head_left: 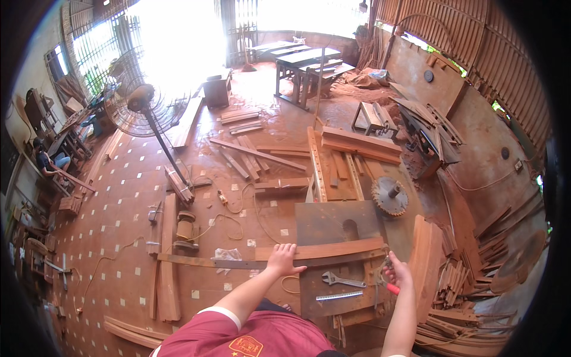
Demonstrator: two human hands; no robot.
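Left grip point(282, 260), loosely spread, lies over the wooden strip point(339, 247) beside a dark bar point(190, 260); right grip point(397, 271) curls by a red-handled tool point(393, 288) — how firmly, I cannot tell. The strip crosses the desk point(315, 223) — best steadied evenly against the bar.

**A wood board point(339, 246) beside a long dark bar point(202, 260)**

The board is reddish brown, straight and flat. It lies across the dark table point(321, 220), and its left end pokes out past the edge. The thin bar runs along its near side and sticks out much farther left. By their right ends, a small tool's red handle point(392, 288) slants down; the rest is hard to see.
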